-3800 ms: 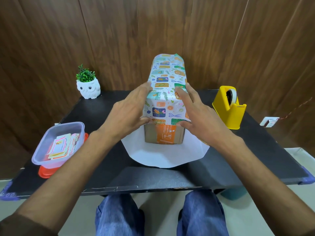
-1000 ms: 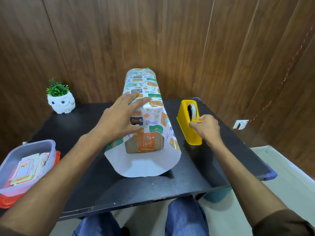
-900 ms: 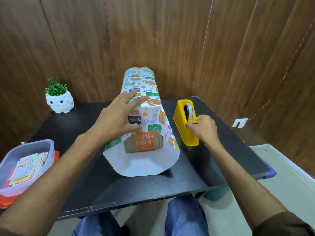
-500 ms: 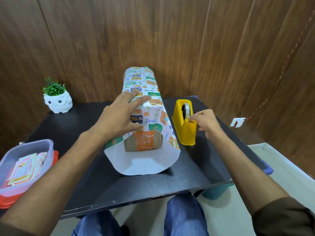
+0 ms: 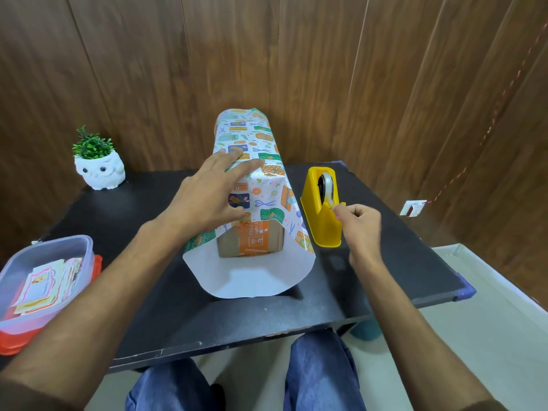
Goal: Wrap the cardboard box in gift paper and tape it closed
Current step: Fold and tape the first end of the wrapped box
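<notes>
Cardboard box [image 5: 250, 240] under left hand [image 5: 207, 194], gift paper [image 5: 261, 179] between

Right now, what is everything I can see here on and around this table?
table: one, black, in front of a wood-panelled wall.
cardboard box: one, brown with an orange label, mid-table, near end showing.
gift paper: one sheet, white with colourful prints, draped over the box, open at the near end.
tape dispenser: one, yellow, right of the box.
owl planter: one, white with a green plant, back left.
plastic tub: one, clear over a red lid, holding printed cards, left edge.
wall socket: one, white, low on the right wall.
left hand: flat on the paper.
right hand: pinching tape at the dispenser.
</notes>
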